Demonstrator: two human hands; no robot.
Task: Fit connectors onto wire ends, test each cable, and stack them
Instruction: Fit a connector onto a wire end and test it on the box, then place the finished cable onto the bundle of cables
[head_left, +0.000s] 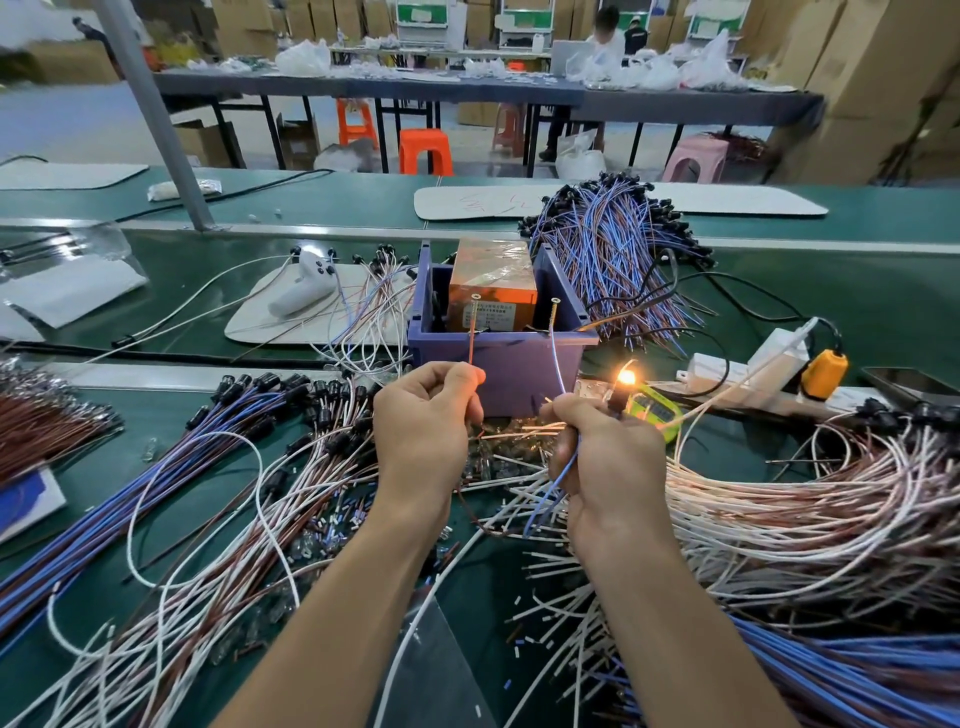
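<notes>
My left hand (423, 421) pinches a red wire (470, 348) whose end reaches up to a screw (475, 306) on the purple box (498, 364). In my right hand (597, 447) are a blue wire (560, 364), running up to the second screw (555, 312), and a black lamp holder (618, 400). Its small bulb (627, 376) glows orange. An orange battery-like block (493, 291) sits inside the box. Small glass bulbs (498, 457) lie on the mat between my hands.
Bundles of blue, brown and white wires with black connectors lie left (208, 467), right (805, 499) and behind the box (613, 249). A white power strip (748, 364) with a yellow plug (823, 371) sits at right. A white controller (304, 283) rests on a grey pad.
</notes>
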